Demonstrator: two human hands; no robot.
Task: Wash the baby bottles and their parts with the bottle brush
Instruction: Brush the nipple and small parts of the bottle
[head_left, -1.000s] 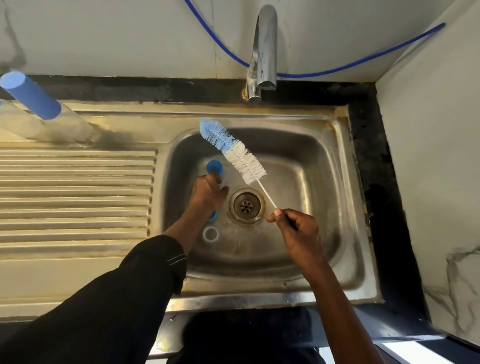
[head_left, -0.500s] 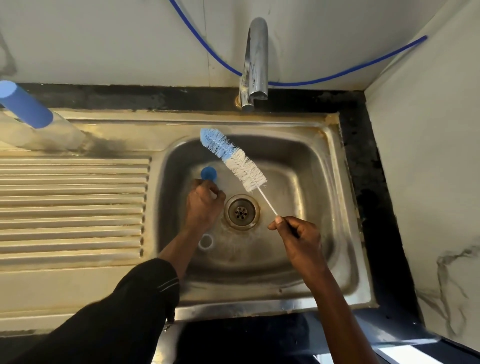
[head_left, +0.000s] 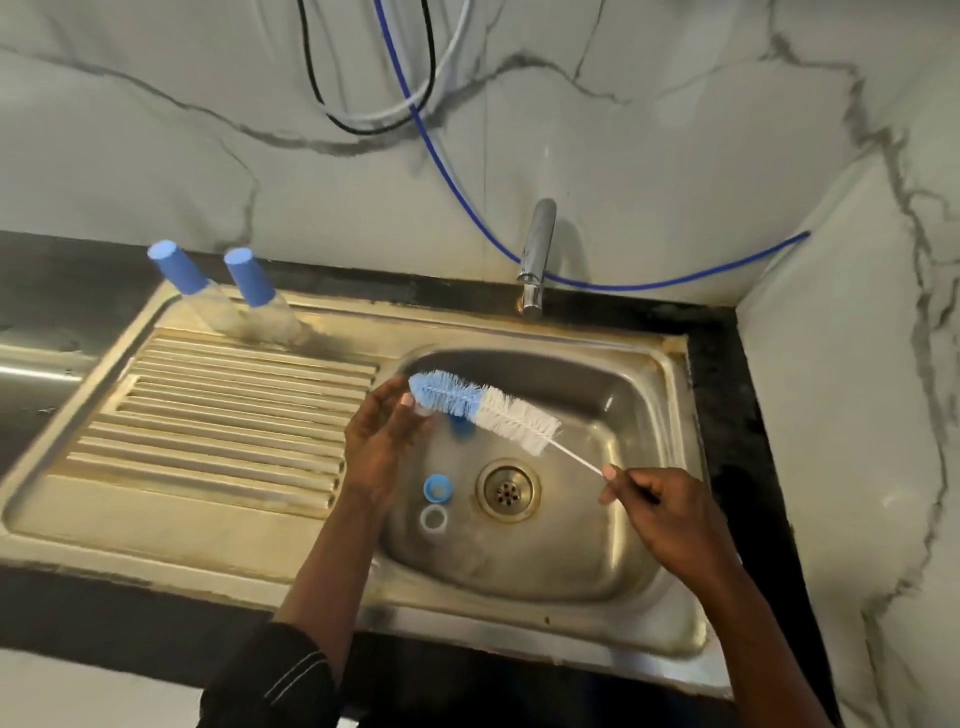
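- Two hands share the work over the sink (head_left: 670, 364). Your right hand (head_left: 660, 512), at three o'clock from the drain (head_left: 508, 491), pinches the thin wire handle of the bottle brush (head_left: 488, 410) between thumb and fingertips, well back from the bristles.
- That far-back hold lets the brush reach across the basin toward ten o'clock, so its blue tip meets your left hand (head_left: 384, 441) in the air above the basin's rim.
- Your left hand is raised, with the fingers fairly straight and the thumb up beside the blue bristles. Something small and clear seems to sit at the fingertips, but I cannot tell whether you are pinching it or only steadying the brush.
- Loose parts lie on the basin floor at nine o'clock from the drain. These are a blue ring (head_left: 438, 488) and, just beside it toward you, a clear ring (head_left: 434, 518). They are probably parked there so rinse water can reach them.
- Another blue piece (head_left: 460, 430) shows only partly behind the bristles.
- At eleven o'clock, well apart from the basin, the left bottle (head_left: 179, 278) and the right bottle (head_left: 249, 280) stand capped at the back of the draining board, out of the splash.
- At twelve o'clock the tap (head_left: 537, 254) shows no water running, so my guess is that you are scrubbing one small part first.
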